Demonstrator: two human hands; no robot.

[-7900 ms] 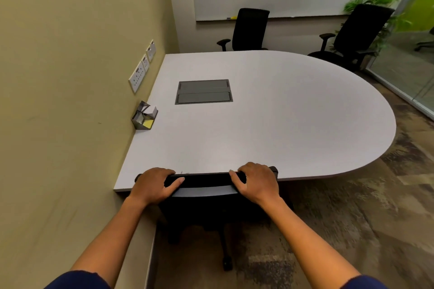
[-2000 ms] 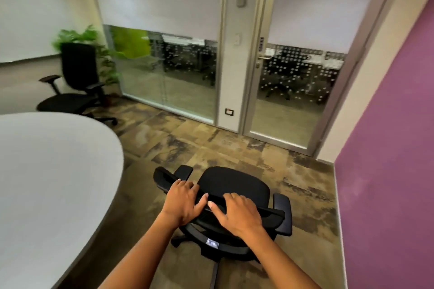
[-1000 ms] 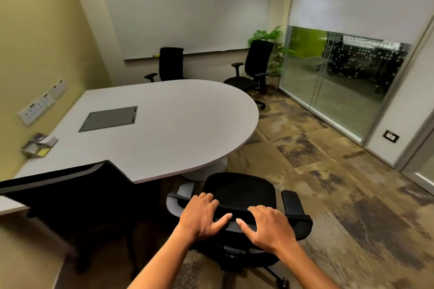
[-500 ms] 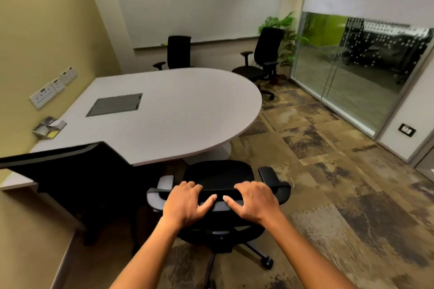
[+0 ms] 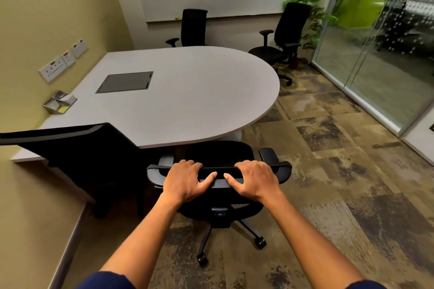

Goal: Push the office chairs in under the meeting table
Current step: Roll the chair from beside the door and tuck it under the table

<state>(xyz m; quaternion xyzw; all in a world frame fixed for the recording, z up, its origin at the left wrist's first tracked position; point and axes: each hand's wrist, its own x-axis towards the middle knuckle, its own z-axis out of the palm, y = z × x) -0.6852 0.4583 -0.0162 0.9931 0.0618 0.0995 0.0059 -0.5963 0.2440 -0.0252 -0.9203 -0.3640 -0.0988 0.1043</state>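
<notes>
A black office chair [image 5: 218,155] on castors faces the near rounded edge of the white meeting table [image 5: 187,91], its seat front just under the rim. My left hand [image 5: 185,179] and my right hand [image 5: 254,179] both grip the top of its backrest, side by side. To the left, another black chair [image 5: 77,148] stands tucked against the table's near edge. Two more black chairs stand apart from the table: one [image 5: 193,27] at the far side, one [image 5: 285,37] at the far right.
A yellow wall with sockets [image 5: 62,61] runs along the table's left side. A small metal holder [image 5: 58,103] sits on the table by it. Glass partitions [image 5: 375,58] line the right, a potted plant [image 5: 310,2] stands in the far corner. Patterned carpet lies to the right.
The chair in my hands has rolled closer to the table, and its seat front now reaches the table's edge. Both hands keep their grip on the backrest.
</notes>
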